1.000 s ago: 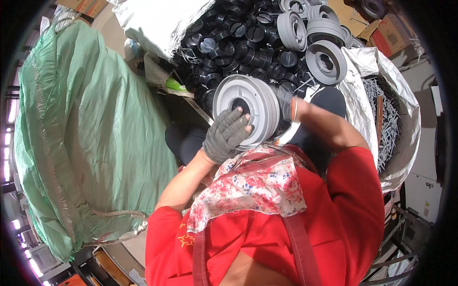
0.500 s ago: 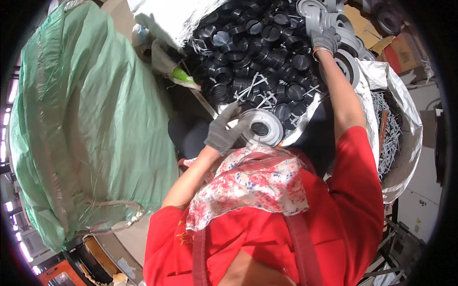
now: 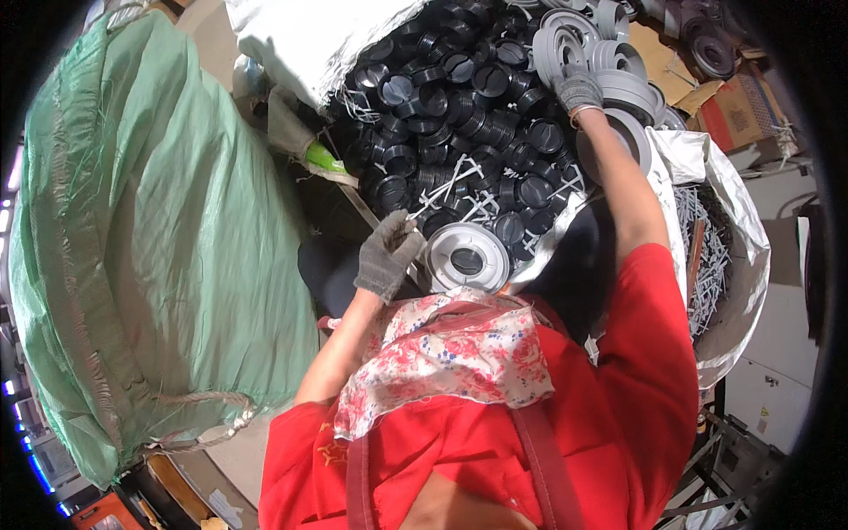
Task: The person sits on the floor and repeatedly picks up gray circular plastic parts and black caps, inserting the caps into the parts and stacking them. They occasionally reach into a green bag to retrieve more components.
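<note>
Left hand (image 3: 389, 256), now clear of the lower grey ring (image 3: 466, 236) by the apron (image 3: 450, 353), is curling, pinch unclear, leaving that ring seemingly unheld, while right hand (image 3: 579, 90) is reaching onto 1 upper grey ring (image 3: 556, 49), grip hidden.

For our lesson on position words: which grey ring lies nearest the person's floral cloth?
The single grey ring just right of the left hand, sitting apart; the other grey rings cluster at the upper right, by the right hand.
</note>
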Action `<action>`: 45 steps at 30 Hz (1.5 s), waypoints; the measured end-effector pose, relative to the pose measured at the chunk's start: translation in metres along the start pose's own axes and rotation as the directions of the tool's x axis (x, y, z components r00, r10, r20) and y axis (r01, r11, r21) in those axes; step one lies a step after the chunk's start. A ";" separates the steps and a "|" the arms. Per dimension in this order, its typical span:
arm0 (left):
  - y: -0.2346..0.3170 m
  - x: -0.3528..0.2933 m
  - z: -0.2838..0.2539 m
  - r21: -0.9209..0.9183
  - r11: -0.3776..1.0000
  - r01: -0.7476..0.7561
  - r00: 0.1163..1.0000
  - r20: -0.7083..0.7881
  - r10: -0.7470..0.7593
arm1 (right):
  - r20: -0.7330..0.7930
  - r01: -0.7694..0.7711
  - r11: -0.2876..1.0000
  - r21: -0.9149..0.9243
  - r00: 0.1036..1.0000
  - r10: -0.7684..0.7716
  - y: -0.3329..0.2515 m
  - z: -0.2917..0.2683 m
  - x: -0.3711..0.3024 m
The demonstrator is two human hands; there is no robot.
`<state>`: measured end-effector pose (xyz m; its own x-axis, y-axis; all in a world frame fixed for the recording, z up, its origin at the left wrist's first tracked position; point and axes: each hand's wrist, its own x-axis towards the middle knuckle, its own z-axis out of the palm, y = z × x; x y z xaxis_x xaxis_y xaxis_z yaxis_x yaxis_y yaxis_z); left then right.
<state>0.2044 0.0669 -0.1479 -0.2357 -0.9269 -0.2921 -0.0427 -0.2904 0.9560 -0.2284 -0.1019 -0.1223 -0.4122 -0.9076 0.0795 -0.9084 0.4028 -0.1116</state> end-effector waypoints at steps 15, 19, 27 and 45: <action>0.008 0.008 -0.017 -0.397 0.915 0.066 0.991 -0.081 -0.107 | -0.427 0.516 0.854 0.065 0.788 -0.443 -0.095 -0.065 -0.101; 0.019 0.008 -0.015 -0.795 0.606 -0.032 0.999 0.000 0.053 | -0.694 0.882 0.274 0.383 0.471 -0.545 -0.128 -0.035 -0.135; 0.042 0.007 -0.090 -0.698 0.682 -0.218 0.967 -0.248 0.055 | -0.041 0.636 0.624 0.454 0.714 -0.699 -0.235 0.042 -0.182; 0.029 0.000 -0.002 -0.628 0.767 0.130 0.990 0.045 -0.131 | -0.043 0.353 0.411 0.840 0.800 -0.599 -0.157 -0.017 -0.247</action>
<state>0.2051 0.0579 -0.1203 -0.2714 -0.8692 -0.4134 0.5462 -0.4927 0.6774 0.0149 0.0608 -0.1072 0.2116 -0.9619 0.1732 -0.4610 -0.2545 -0.8501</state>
